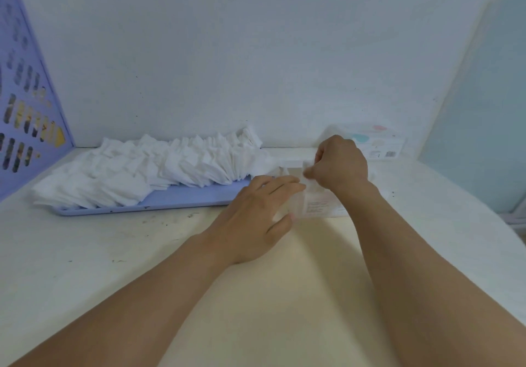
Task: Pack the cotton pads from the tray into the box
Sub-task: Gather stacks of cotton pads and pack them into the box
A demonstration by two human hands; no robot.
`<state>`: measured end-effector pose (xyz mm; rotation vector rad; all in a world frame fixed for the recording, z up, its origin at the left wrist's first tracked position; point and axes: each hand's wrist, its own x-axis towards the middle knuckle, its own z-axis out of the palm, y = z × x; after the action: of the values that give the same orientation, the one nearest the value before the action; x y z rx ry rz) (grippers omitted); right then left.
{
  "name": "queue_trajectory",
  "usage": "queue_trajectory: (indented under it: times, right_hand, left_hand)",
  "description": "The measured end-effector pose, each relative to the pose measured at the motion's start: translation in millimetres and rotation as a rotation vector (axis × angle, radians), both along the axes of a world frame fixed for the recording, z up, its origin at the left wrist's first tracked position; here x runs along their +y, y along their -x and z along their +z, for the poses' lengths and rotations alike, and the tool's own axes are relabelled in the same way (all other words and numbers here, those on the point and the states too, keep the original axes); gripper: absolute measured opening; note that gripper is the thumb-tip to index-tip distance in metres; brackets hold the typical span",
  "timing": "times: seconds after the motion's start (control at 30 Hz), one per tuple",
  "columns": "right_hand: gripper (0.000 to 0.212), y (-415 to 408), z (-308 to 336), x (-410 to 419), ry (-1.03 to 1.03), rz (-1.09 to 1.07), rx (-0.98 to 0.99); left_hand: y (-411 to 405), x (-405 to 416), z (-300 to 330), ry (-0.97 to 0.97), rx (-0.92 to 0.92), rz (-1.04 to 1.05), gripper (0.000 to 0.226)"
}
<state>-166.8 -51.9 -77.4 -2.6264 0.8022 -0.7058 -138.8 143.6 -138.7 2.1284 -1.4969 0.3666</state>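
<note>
Judging by the large heap of cotton pads [148, 167] left on the lavender tray [182, 200], most packing remains. A few pads are pinched by the right hand [340, 164] over the box [316, 205], steadied by the spread left hand [256, 215].

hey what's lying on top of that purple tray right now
A long heap of white cotton pads covers most of the purple tray; only its front strip shows bare. The left hand hides the tray's right end, so whatever lies there cannot be seen.
</note>
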Motion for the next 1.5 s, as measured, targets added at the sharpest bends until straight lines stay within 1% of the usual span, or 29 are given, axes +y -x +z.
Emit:
queue_trajectory:
  times: [0.17, 0.3, 0.37, 0.43, 0.5, 0.53, 0.63, 0.7, 0.73, 0.8, 0.87, 0.93, 0.97, 1.0, 1.03, 1.1, 1.13, 1.2, 1.27, 1.3, 1.33, 1.4, 1.43, 1.5]
  right_hand:
    - [0.024, 1.0, 6.4, -2.9, -0.029, -0.006, -0.052]
    - [0.029, -0.8, 0.8, -3.3, 0.025, -0.032, 0.027]
    - [0.041, -3.8, -1.3, -2.1, 0.113, -0.065, 0.076]
    - [0.066, -4.5, -1.3, -1.2, 0.160, -0.097, 0.149]
    - [0.086, -5.0, -2.5, -1.7, 0.142, -0.085, 0.218]
    - [0.090, -5.6, -3.8, -2.8, 0.121, -0.078, 0.229]
    - [0.084, -6.7, -5.5, -6.4, 0.074, -0.068, 0.210]
    - [0.087, -4.8, -4.7, -5.7, 0.051, -0.042, 0.221]
    - [0.090, -3.5, -3.7, -4.7, 0.041, -0.016, 0.206]
    - [0.091, 0.4, 2.2, 2.1, 0.043, 0.062, 0.075]
    - [0.076, 7.1, 9.0, 17.9, 0.078, 0.187, -0.163]
    - [0.049, 14.0, 13.0, 48.5, 0.073, 0.359, -0.415]
    - [0.036, 17.3, 12.6, 65.3, 0.052, 0.424, -0.493]
    - [0.028, 16.5, 12.5, 87.4, 0.003, 0.494, -0.525]
    - [0.022, 17.0, 10.4, 101.4, -0.072, 0.544, -0.501]
    - [0.016, 8.0, 10.0, 141.2, -0.225, 0.642, -0.361]
    - [0.017, 0.3, 10.1, 159.6, -0.271, 0.676, -0.269]
    - [0.025, -17.9, 4.7, 192.1, -0.316, 0.716, -0.103]
    - [0.038, -37.3, -4.5, 225.3, -0.306, 0.712, 0.010]
    - [0.038, -46.3, -11.7, 235.5, -0.263, 0.687, 0.041]
    - [0.036, -54.6, -17.6, 247.5, -0.219, 0.650, 0.050]
    - [0.053, -67.2, -25.5, 264.2, -0.174, 0.556, 0.039]
    - [0.057, -73.6, -28.6, 269.5, -0.159, 0.517, 0.039]
    - [0.059, -84.3, -31.1, 280.7, -0.121, 0.481, 0.041]
  left_hand:
    - [0.0, -0.5, -2.1, 0.006, 0.021, -0.011, 0.053]
    - [1.1, -0.1, -2.2, 0.019, 0.024, -0.015, 0.053]
    - [1.3, -0.1, -2.0, 0.023, 0.023, -0.018, 0.052]
    - [0.7, -0.7, -1.5, 0.028, 0.018, -0.022, 0.053]
    - [0.9, -0.9, -1.1, 0.028, 0.018, -0.025, 0.053]
    - [1.3, -0.8, -1.2, 0.028, 0.018, -0.026, 0.054]
    - [1.0, -0.7, -1.7, 0.036, 0.015, -0.032, 0.053]
    - [0.8, -0.7, -2.5, 0.037, 0.014, -0.040, 0.054]
    - [0.8, -0.7, -2.8, 0.038, 0.021, -0.043, 0.055]
    - [-0.1, -0.4, -2.3, 0.075, 0.068, -0.045, 0.059]
    - [-0.5, 3.0, 3.3, 0.203, 0.172, -0.025, 0.058]
    - [-4.9, 17.3, 16.1, 0.404, 0.223, 0.074, 0.048]
    - [-9.4, 25.5, 22.9, 0.489, 0.224, 0.148, 0.042]
    - [-16.2, 42.0, 31.9, 0.545, 0.220, 0.229, 0.038]
    - [-23.7, 50.8, 37.7, 0.569, 0.231, 0.299, 0.036]
    - [-41.6, 88.5, 48.6, 0.542, 0.208, 0.436, 0.037]
    - [-50.4, 109.9, 50.1, 0.510, 0.176, 0.502, 0.039]
    - [-61.4, 153.0, 44.7, 0.447, 0.114, 0.639, 0.045]
    - [-67.5, 194.5, 31.5, 0.436, 0.108, 0.787, 0.052]
    - [-69.8, 206.3, 23.6, 0.452, 0.142, 0.843, 0.056]
    - [-71.9, 216.3, 18.0, 0.474, 0.212, 0.897, 0.059]
    - [-80.7, 222.5, 13.2, 0.550, 0.440, 0.973, 0.065]
    - [-85.7, 221.5, 13.1, 0.577, 0.531, 0.989, 0.067]
    - [-93.1, 219.5, 11.1, 0.605, 0.622, 0.982, 0.065]
